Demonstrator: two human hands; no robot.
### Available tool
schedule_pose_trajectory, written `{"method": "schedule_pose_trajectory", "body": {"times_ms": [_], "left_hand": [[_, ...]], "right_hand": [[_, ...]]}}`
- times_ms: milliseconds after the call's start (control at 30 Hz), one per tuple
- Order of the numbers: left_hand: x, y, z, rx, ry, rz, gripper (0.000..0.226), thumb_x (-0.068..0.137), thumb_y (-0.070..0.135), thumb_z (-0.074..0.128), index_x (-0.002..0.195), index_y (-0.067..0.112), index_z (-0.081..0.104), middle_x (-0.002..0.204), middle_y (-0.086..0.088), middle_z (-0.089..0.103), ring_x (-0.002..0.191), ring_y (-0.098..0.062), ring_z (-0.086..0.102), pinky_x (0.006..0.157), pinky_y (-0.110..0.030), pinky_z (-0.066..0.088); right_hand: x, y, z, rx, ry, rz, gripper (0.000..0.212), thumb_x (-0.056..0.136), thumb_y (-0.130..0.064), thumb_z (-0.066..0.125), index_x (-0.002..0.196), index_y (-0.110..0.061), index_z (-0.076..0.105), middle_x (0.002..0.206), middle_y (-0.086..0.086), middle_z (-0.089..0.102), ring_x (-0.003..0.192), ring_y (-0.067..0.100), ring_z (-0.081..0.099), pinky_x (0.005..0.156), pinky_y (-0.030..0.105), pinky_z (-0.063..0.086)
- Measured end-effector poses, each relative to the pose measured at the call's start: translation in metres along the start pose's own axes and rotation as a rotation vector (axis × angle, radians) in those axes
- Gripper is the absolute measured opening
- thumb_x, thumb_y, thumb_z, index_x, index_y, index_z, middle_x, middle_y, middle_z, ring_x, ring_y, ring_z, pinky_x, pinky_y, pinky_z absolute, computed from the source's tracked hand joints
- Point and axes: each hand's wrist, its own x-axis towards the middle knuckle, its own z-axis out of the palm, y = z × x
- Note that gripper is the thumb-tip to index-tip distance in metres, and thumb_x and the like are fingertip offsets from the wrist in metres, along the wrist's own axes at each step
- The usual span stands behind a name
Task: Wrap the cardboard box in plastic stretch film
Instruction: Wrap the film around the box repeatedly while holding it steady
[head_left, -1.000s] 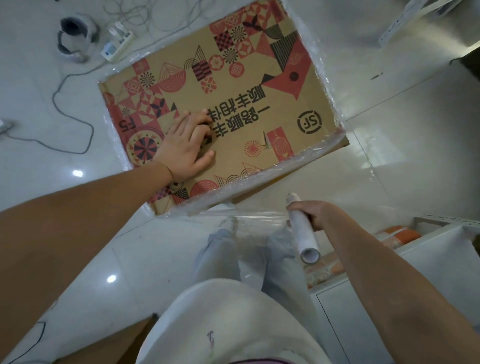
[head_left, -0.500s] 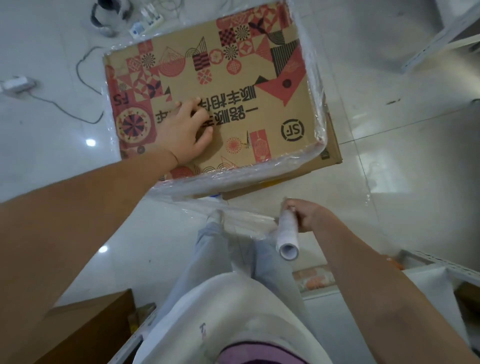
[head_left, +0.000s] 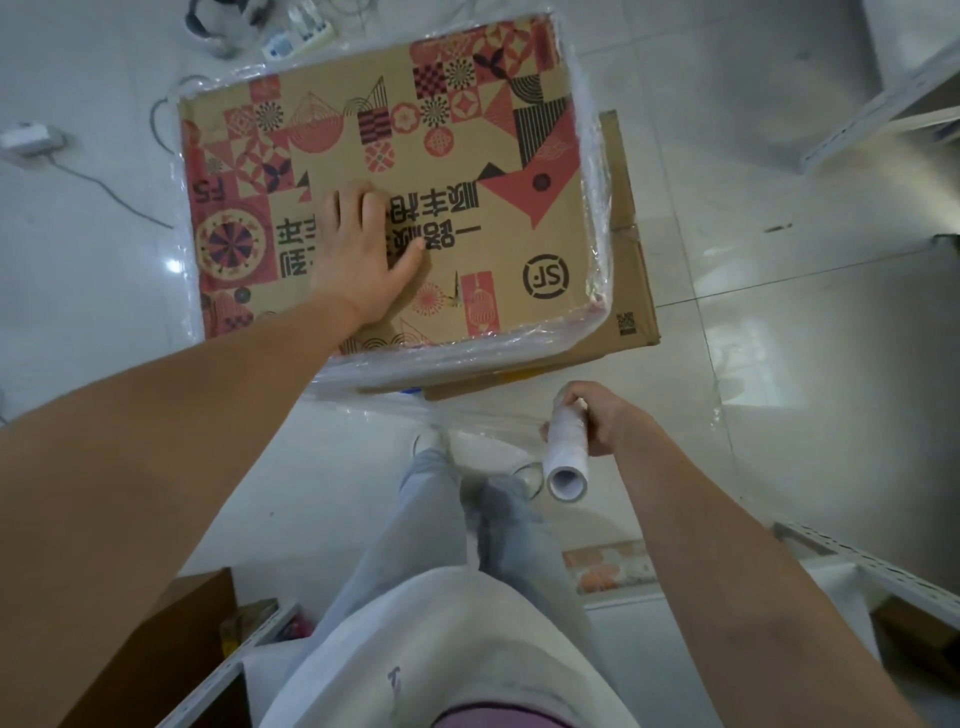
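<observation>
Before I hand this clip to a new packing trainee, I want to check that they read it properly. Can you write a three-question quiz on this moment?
1. True or false: the left hand lies flat on the printed face of the cardboard box.
2. What does the right hand grip?
A. a tape dispenser
B. the stretch film roll
C. a box cutter
3. Fill in: film already clings along the box's near and ____ edges, as seen in the picture.

Key:
1. True; the fingers are spread over the print.
2. B; film stretches from the roll toward the box.
3. Right; glossy plastic wrinkles there.
</observation>
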Motion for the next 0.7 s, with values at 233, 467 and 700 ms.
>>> {"method": "schedule_pose_trajectory", "body": {"times_ms": [233, 467, 700], "left_hand": [[0.001, 0.0, -0.001, -0.023, -0.007, -0.004, 0.055, 0.088, 0.046, 0.038, 0.115, -0.001, 0.045, 0.12, -0.024, 0.044, 0.108, -0.041, 0.041, 0.095, -0.05, 0.034], [0.002, -0.003, 0.001, -0.038, -0.164, 0.078, 0.065, 0.092, 0.05, 0.021, 0.15, 0.021, 0.019, 0.158, -0.003, 0.012, 0.146, -0.023, 0.004, 0.116, -0.054, 0.0], [0.007, -0.005, 0.003, -0.007, -0.241, 0.052, 0.069, 0.089, 0.059, 0.008, 0.151, 0.03, 0.0, 0.159, 0.002, -0.011, 0.145, -0.016, -0.016, 0.116, -0.052, -0.005]], "right_hand": [[0.004, 0.002, -0.002, -0.137, -0.024, 0.0, 0.054, 0.066, -0.036, 0.08, 0.104, -0.008, 0.055, 0.088, 0.015, 0.061, 0.08, 0.028, 0.063, 0.087, 0.042, 0.055], [-0.008, -0.021, -0.015, -0.13, 0.072, 0.055, 0.017, 0.088, -0.012, 0.054, 0.099, 0.0, 0.049, 0.095, 0.018, 0.062, 0.087, 0.027, 0.065, 0.082, 0.04, 0.05], [-0.012, -0.034, -0.007, -0.309, 0.097, 0.052, 0.044, 0.082, -0.022, 0.07, 0.118, -0.003, 0.052, 0.103, 0.017, 0.061, 0.081, 0.028, 0.061, 0.078, 0.039, 0.054]]}}
